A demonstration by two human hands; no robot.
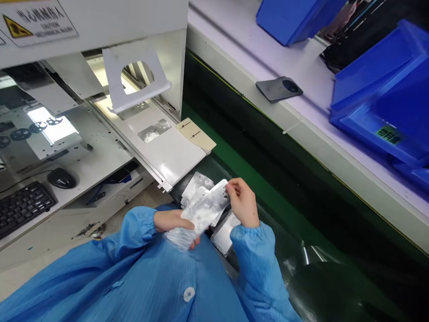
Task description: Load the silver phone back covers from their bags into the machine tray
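My left hand (171, 221) is closed around a stack of thin silvery plates in clear film (197, 214), holding it close to my blue coat. My right hand (243, 201) pinches the top right corner of the uppermost plate. Two more silvery plates lie beneath: one (197, 184) at the machine's outlet edge, another (225, 233) under my right wrist.
A white machine with an outfeed tray (167, 150) stands at the left; one plate (154, 130) lies on it. A keyboard (22, 208) and mouse (62, 178) sit at the far left. A dark green conveyor (284, 179) runs diagonally. Blue bins (382, 98) and a dark cover (279, 88) rest on the bench.
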